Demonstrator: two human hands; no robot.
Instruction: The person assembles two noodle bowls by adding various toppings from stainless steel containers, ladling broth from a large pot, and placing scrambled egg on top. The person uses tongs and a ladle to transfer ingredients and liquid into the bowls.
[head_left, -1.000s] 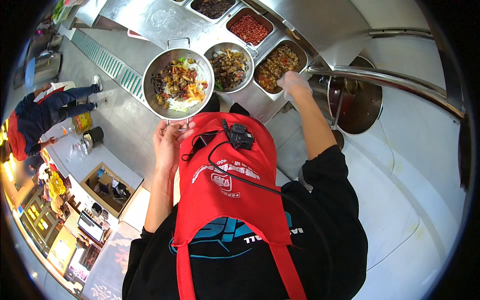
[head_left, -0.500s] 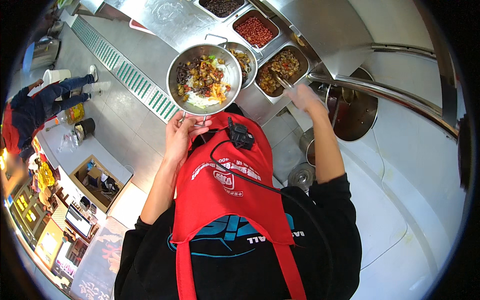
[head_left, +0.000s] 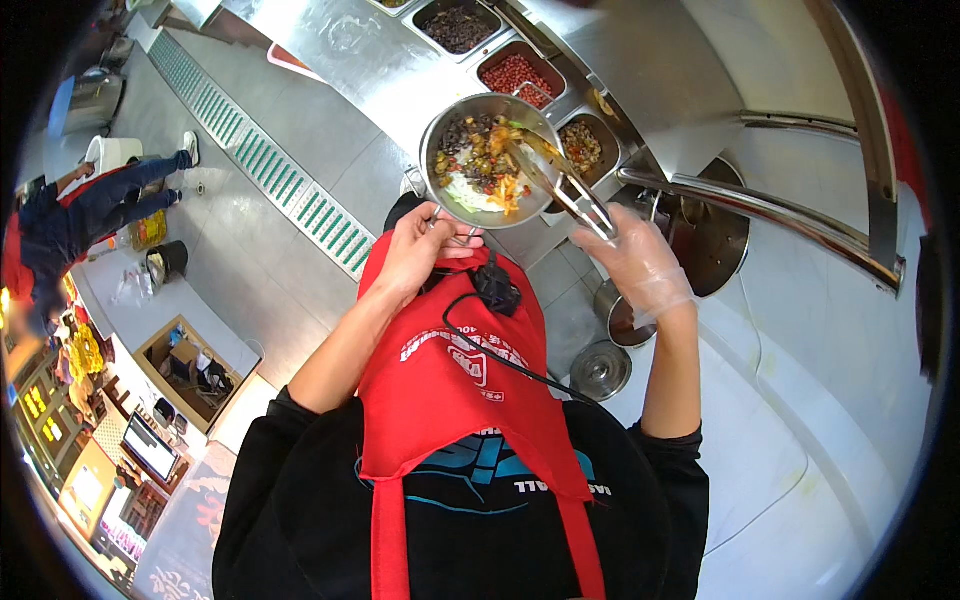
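My left hand grips a steel two-handled bowl by its near handle. Pale noodle-like strands or rice sheets lie in the bowl, topped with dark pieces, brown chunks, red bits and orange shreds. In my right hand, which wears a clear plastic glove, are metal tongs. Their tips are over the right side of the bowl, with some orange-brown topping at them. Just behind the bowl sits a steel tray of mixed brown topping, partly hidden by bowl and tongs.
Further trays hold red peanut-like pieces and dark shreds. On the right are a large pot with dark liquid, a metal rail and a round lid. Another person stands far left, beyond a floor drain.
My right hand has brought the tongs from the brown topping tray over to the bowl. The bowl has shifted right, covering the second bowl and part of that tray.
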